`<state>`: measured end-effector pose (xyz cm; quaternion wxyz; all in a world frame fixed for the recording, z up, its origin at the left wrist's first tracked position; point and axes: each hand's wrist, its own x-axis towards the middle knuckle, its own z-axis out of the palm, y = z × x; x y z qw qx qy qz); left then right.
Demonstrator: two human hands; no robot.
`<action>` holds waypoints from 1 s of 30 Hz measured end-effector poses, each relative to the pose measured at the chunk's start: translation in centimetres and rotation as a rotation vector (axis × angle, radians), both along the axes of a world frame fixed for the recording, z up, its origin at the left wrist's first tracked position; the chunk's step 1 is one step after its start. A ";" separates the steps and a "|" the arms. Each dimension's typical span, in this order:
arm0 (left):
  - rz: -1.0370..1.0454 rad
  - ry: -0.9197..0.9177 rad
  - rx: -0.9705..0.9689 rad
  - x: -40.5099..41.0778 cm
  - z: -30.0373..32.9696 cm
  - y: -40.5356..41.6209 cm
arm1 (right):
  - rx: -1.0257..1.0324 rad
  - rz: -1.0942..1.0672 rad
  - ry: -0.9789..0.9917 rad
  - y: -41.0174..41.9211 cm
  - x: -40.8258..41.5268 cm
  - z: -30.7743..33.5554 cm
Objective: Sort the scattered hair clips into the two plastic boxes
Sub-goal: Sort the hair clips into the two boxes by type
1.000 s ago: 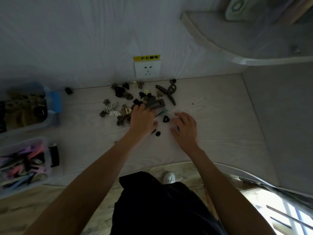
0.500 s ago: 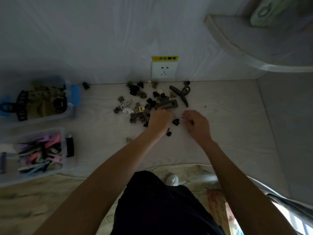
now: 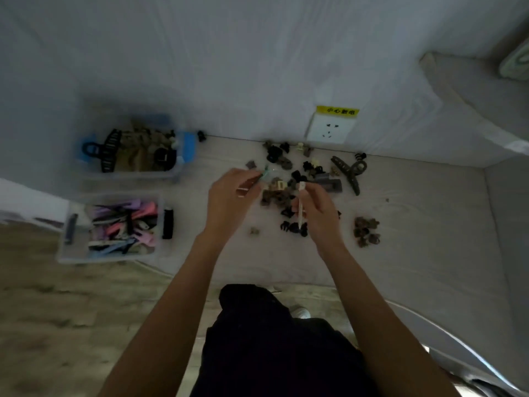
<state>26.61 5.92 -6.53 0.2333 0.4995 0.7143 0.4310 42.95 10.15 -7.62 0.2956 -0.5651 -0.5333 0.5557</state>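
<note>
My left hand (image 3: pixel 229 196) is raised above the table, pinching thin flat clips, one green (image 3: pixel 265 171) and one pale. My right hand (image 3: pixel 317 209) holds a slim white clip (image 3: pixel 301 204) upright. Behind and between them lies the scattered pile of dark and brown claw clips (image 3: pixel 289 179), with a large olive claw clip (image 3: pixel 347 170) at its right. At the left stand two clear plastic boxes: the far box (image 3: pixel 180 170) holds brown and black claw clips, the near box (image 3: pixel 65 253) holds pink, purple and blue flat clips.
A small cluster of brown clips (image 3: pixel 366 232) lies right of my right hand. A black clip (image 3: pixel 201 135) sits by the wall near the far box. A wall socket (image 3: pixel 329 130) with a yellow label is behind the pile. The table edge (image 3: pixel 160 270) runs below the boxes.
Both hands have lifted off the pile and moved left, each now holding thin flat clips. The view has swung left, bringing both boxes fully into sight.
</note>
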 end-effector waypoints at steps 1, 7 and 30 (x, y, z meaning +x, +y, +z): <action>0.025 0.022 -0.003 -1.4 0.4 -1.0 | -0.015 0.056 0.013 -0.3 -1.2 0.3; 0.136 0.338 -0.122 -12.9 1.1 -9.7 | -0.079 0.457 0.013 -2.1 -10.4 1.5; 0.233 0.540 -0.189 -22.5 -3.5 -16.6 | 0.910 1.257 -0.361 -7.4 -23.0 -2.6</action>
